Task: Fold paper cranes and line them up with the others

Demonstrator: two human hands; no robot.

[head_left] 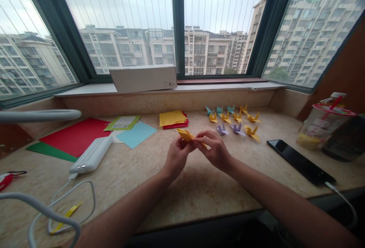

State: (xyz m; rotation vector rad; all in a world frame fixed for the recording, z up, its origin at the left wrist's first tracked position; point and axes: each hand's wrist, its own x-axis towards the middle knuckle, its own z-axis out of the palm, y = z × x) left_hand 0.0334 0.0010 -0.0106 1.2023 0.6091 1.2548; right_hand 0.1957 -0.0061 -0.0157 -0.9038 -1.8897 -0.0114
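Between my two hands is a small piece of folded yellow origami paper (185,134), held just above the stone counter. My left hand (178,153) pinches it from the left with thumb and fingers. From the right, the fingertips of my right hand (213,149) close on its other end; part of the paper there is hidden by the fingers. Beyond my right hand stand several folded paper cranes in rows: a teal crane (219,111), a yellow crane (226,117) and a purple crane (237,128) among them. A stack of yellow and red paper squares (172,119) lies behind my hands.
On the left lie red paper (80,134), a light blue sheet (137,134) and a white power bank (92,155) with a looped cable (94,198). To the right are a black phone (299,160) and a plastic cup (319,126). A white box (144,79) stands on the sill.
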